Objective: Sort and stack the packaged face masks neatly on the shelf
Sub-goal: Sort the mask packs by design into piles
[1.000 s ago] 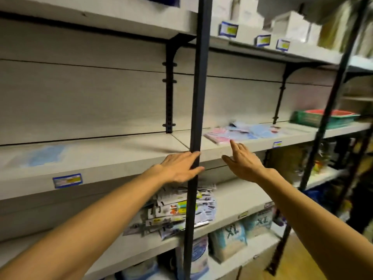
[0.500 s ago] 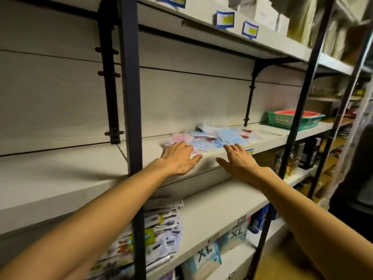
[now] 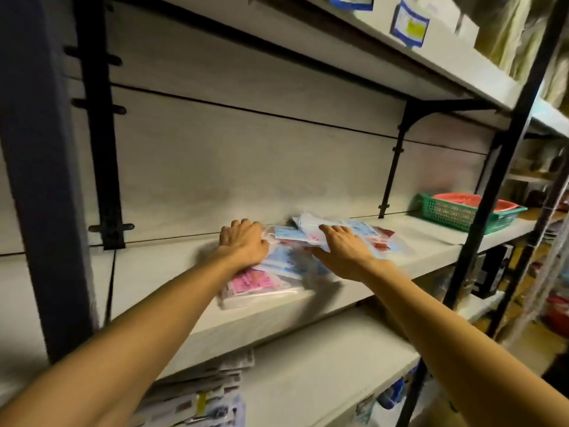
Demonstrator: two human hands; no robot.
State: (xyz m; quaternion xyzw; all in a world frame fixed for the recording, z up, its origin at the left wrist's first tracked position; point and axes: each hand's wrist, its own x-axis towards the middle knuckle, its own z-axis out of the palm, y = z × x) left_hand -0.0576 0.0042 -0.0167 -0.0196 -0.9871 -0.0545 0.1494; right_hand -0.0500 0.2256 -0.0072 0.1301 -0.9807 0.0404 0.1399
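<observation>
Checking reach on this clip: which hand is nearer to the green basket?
Right. The right hand lies on the mask packets, on the side toward the green basket; the left hand is at the pile's far side.

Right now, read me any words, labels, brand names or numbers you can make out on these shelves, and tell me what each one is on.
None can be read.
Blue-and-yellow price tags on the upper shelf edge: blurred.
Pink mask packet and blue mask packets under the left hand and right hand: print smeared by motion.
Printed packets on the lower shelf: too small and blurred.
Green basket: no text.
</observation>
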